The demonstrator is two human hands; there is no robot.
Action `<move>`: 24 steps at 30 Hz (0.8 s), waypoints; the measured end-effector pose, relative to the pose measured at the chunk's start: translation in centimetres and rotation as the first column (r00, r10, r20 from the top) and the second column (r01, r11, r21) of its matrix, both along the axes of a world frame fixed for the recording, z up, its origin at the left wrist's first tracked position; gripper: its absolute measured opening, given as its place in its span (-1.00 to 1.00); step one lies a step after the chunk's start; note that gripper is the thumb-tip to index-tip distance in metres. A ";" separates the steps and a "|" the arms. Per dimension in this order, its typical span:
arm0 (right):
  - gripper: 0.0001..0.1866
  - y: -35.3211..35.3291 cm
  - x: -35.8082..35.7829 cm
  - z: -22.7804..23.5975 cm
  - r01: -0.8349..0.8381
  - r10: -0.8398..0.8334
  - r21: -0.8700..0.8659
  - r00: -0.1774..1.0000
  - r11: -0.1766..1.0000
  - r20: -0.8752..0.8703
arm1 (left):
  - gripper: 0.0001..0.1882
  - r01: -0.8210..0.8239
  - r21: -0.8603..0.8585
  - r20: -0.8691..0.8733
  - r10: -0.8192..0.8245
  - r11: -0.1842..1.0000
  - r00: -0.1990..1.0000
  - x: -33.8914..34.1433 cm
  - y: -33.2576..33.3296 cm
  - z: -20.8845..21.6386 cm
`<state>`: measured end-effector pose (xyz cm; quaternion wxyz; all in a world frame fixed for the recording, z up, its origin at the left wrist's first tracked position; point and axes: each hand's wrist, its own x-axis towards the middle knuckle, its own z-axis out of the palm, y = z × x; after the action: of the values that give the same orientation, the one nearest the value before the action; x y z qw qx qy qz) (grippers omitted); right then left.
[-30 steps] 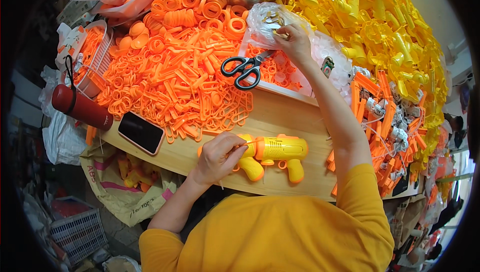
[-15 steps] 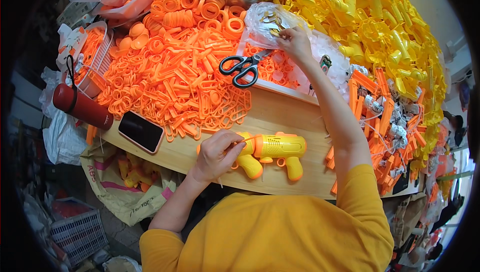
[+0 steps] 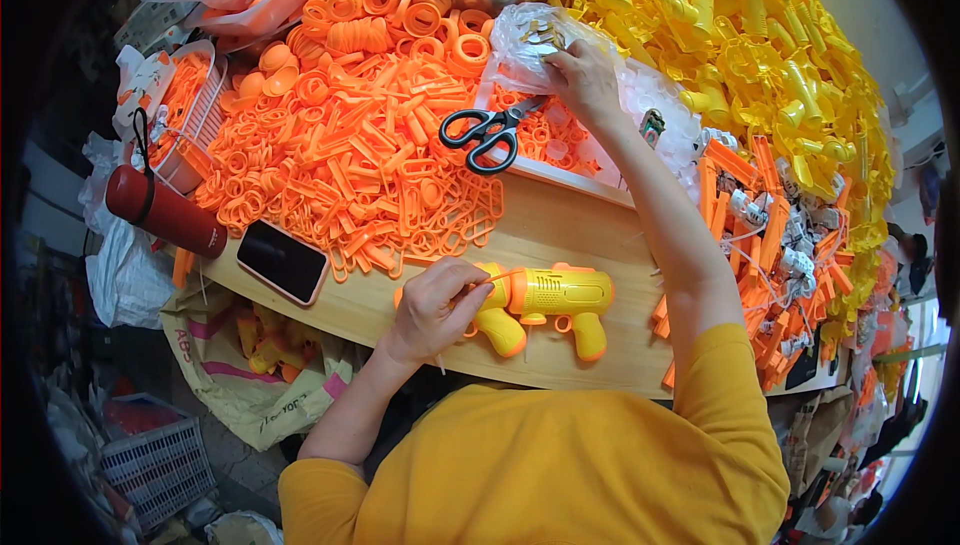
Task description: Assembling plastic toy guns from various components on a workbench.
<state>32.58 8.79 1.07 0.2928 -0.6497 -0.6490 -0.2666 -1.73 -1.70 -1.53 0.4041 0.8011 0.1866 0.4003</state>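
A yellow toy gun point(image 3: 565, 291) with orange trim lies on its side on the wooden table in front of me. My left hand point(image 3: 437, 307) is closed over its left end, thumb and forefinger pinching a thin orange plastic strip point(image 3: 508, 273) that slants along the gun's top. Farther off, my right hand point(image 3: 585, 83) reaches into an open clear plastic bag point(image 3: 512, 52) of small shiny gold-coloured pieces point(image 3: 541, 35). Its fingertips are pinched together; what they hold, if anything, is too small to make out. Black-handled scissors point(image 3: 480, 137) rest beside the bag.
Heaped orange plastic parts point(image 3: 350, 165) cover the back left, yellow shells point(image 3: 740, 45) the back right. Wired orange pieces point(image 3: 770, 245) are piled at the right. A white tray point(image 3: 570, 183) edges the bare wood point(image 3: 560, 230). A phone point(image 3: 283, 262) and red flask point(image 3: 165, 213) lie left.
My right hand has shifted slightly left and nearer over the bag, its fingers drawn closer to the bag's near side. My left hand and the toy gun stay in place.
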 end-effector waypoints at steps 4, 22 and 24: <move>-0.90 0.3 -0.6 0.1 0.054 -0.050 0.039 0.996 0.998 -0.079 | -0.89 -0.005 0.009 0.014 0.005 1.000 1.000 0.0 0.0 -0.1; -0.74 -3.8 -0.8 1.0 -0.066 0.103 0.084 0.384 0.994 -0.917 | -0.86 -0.035 0.027 0.062 0.033 0.999 0.998 -0.2 0.1 0.0; -0.73 -5.2 -1.5 0.8 -0.080 0.149 0.129 0.356 0.988 -0.922 | -0.84 -0.065 -0.026 0.051 0.066 0.998 0.996 -0.3 0.0 -0.1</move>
<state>31.06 3.63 1.82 0.6449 -0.6306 -0.4062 0.1467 -2.00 -1.72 -1.67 0.4050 0.7789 0.2072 0.4317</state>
